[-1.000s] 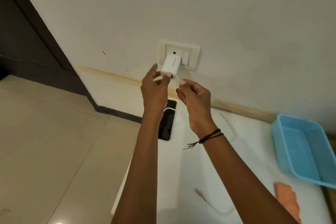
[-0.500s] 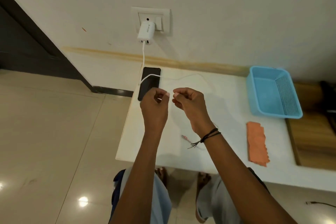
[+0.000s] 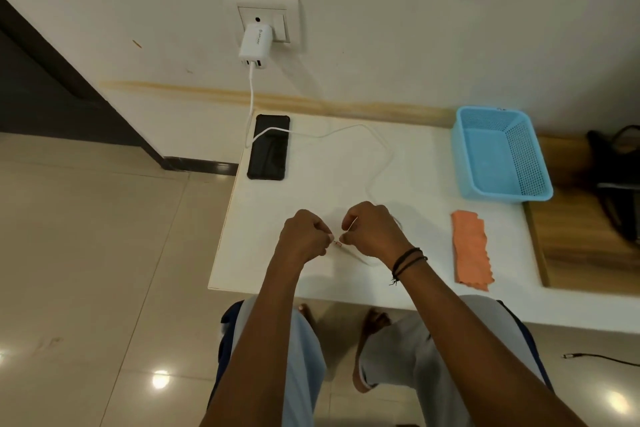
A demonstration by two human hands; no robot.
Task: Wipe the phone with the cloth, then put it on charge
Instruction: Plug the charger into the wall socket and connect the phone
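A black phone [image 3: 268, 152] lies face up at the far left corner of the white table [image 3: 311, 184]. A white charger [image 3: 254, 45] sits in the wall socket [image 3: 263, 15] above it. Its white cable [image 3: 346, 130] drops down, crosses the phone's top and loops over the table to my hands. My left hand [image 3: 304, 236] and my right hand [image 3: 372, 230] are side by side above the table's middle front, both pinching the cable near its small reddish plug end [image 3: 337, 244]. An orange cloth [image 3: 471, 250] lies flat to the right.
A light blue plastic basket [image 3: 502, 156] stands at the back right of the table. A wooden surface [image 3: 585, 246] with a dark object adjoins on the right. Tiled floor lies to the left; my knees and bare feet are under the table's front edge.
My hands left the charger at the socket and came down and toward me, over the table's front, sliding along the cable to its plug end. The view tilted down.
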